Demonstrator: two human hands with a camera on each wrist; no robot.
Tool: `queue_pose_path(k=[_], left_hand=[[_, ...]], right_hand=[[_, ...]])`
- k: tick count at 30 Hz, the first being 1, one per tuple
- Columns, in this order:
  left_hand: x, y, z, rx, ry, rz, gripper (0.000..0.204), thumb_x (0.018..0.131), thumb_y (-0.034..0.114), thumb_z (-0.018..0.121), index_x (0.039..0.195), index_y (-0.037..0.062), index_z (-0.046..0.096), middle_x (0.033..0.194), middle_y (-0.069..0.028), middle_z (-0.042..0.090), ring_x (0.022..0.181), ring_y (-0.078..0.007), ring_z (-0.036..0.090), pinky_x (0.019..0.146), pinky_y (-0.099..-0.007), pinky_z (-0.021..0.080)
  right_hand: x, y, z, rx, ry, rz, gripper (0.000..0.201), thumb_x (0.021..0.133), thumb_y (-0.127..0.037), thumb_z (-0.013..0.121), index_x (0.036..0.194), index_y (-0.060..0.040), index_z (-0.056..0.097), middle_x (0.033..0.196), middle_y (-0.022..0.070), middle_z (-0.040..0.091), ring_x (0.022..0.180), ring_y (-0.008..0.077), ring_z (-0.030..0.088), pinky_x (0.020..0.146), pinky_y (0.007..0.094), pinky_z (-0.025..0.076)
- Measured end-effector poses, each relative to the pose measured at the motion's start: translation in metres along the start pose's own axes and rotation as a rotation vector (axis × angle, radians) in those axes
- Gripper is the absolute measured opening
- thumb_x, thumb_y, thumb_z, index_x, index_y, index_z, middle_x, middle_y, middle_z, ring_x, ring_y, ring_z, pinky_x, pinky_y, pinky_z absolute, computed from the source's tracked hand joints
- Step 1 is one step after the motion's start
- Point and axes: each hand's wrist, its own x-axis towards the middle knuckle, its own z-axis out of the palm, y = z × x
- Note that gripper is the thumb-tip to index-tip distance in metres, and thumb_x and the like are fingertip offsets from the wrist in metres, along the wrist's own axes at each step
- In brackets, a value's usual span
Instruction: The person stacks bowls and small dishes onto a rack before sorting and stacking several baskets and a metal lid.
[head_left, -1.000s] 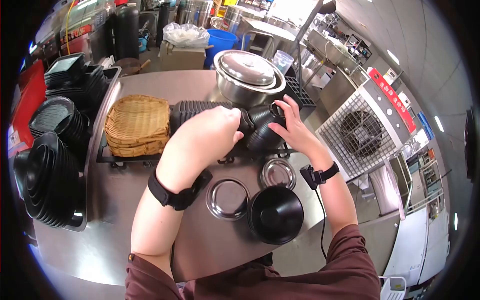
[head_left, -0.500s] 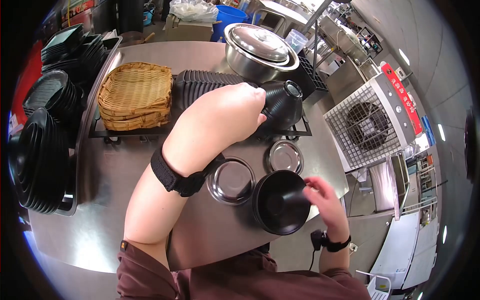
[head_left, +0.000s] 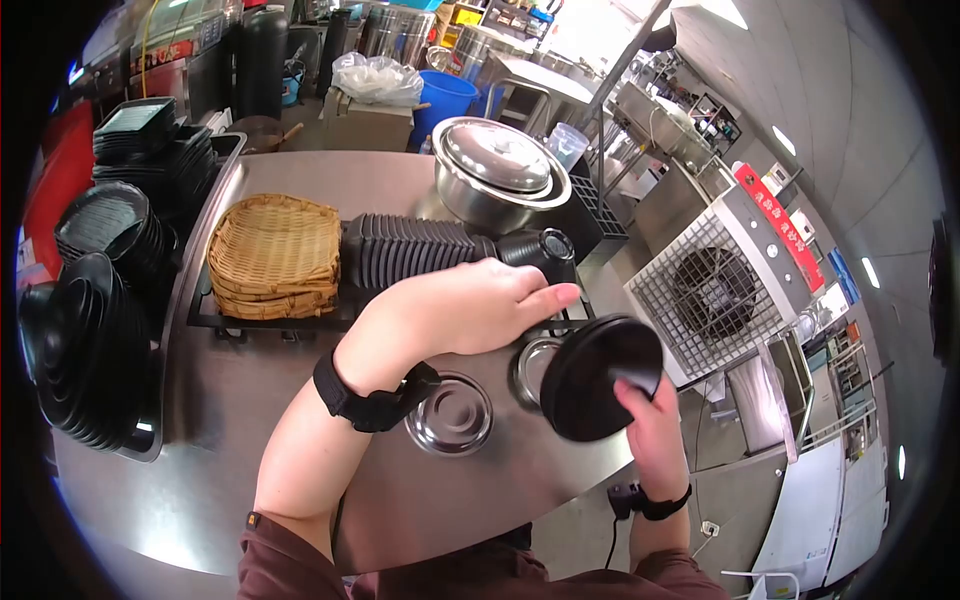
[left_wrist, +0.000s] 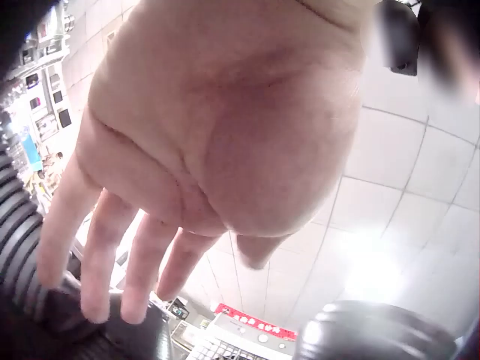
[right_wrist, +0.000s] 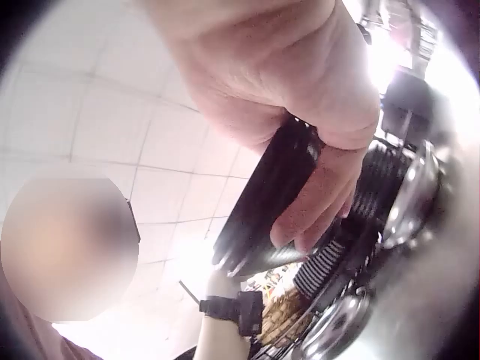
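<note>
My right hand [head_left: 657, 440] grips a small nested stack of black bowls [head_left: 590, 375] by its side, thumb inside the opening. The bowls are tilted above the table's right part, and their rims show in the right wrist view, the fingers [right_wrist: 311, 202] lying along the outside. My left hand [head_left: 465, 308] hovers palm-forward in front of a row of ribbed black bowls [head_left: 415, 250] lying sideways on a black rack. Its fingers [left_wrist: 101, 262] extend straight in the left wrist view, beside the black bowls [head_left: 540, 248] at the row's right end.
Two shiny steel dishes [head_left: 450, 412] lie on the steel table [head_left: 250, 480], one partly behind the held bowls. Woven baskets [head_left: 275, 250] sit at the rack's left end. A lidded steel pot [head_left: 495, 170] stands behind; a tray of black plates [head_left: 95, 350] is at left.
My right hand left the row's end, went down to the bowls near the table's front edge, and now has them lifted and tilted. My left hand has shifted slightly right and lower beside the row.
</note>
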Motion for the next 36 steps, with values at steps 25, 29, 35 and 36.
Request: queue_pose_path(k=[25, 29, 35, 36], left_hand=[[0.041, -0.021, 0.028, -1.419, 0.521, -0.033, 0.072, 0.093, 0.012, 0.082, 0.152, 0.0003, 0.041, 0.134, -0.0137, 0.062, 0.114, -0.0193, 0.068, 0.094, -0.0330, 0.060], [0.036, -0.002, 0.034, -1.230, 0.483, 0.016, 0.080, 0.087, 0.011, 0.087, 0.153, 0.0010, 0.043, 0.139, -0.0119, 0.057, 0.124, -0.0188, 0.060, 0.106, -0.0345, 0.053], [0.025, 0.010, 0.023, -1.087, 0.546, 0.238, 0.081, 0.084, 0.011, 0.088, 0.154, 0.0052, 0.047, 0.140, -0.0111, 0.058, 0.126, -0.0191, 0.060, 0.109, -0.0345, 0.050], [0.025, 0.008, 0.024, -1.093, 0.548, 0.261, 0.078, 0.086, 0.012, 0.086, 0.154, 0.0041, 0.046, 0.139, -0.0115, 0.060, 0.126, -0.0192, 0.061, 0.109, -0.0344, 0.050]], right_hand=[[0.184, -0.034, 0.044, 0.249, -0.655, 0.052, 0.066, 0.106, -0.034, 0.066, 0.161, -0.0077, 0.040, 0.154, 0.0049, 0.052, 0.137, 0.0133, 0.052, 0.110, 0.0372, 0.044], [0.166, -0.050, 0.061, -0.051, -0.542, -0.165, 0.062, 0.110, -0.047, 0.055, 0.153, -0.0041, 0.051, 0.144, 0.0052, 0.061, 0.131, 0.0109, 0.055, 0.109, 0.0305, 0.044], [0.155, -0.061, 0.060, 0.388, -0.655, 0.010, 0.051, 0.107, -0.037, 0.064, 0.145, -0.0042, 0.057, 0.136, 0.0041, 0.064, 0.126, 0.0108, 0.058, 0.107, 0.0271, 0.045], [0.152, -0.060, 0.063, 0.396, -0.629, 0.010, 0.049, 0.106, -0.036, 0.066, 0.143, -0.0047, 0.058, 0.133, 0.0031, 0.065, 0.124, 0.0103, 0.059, 0.105, 0.0268, 0.046]])
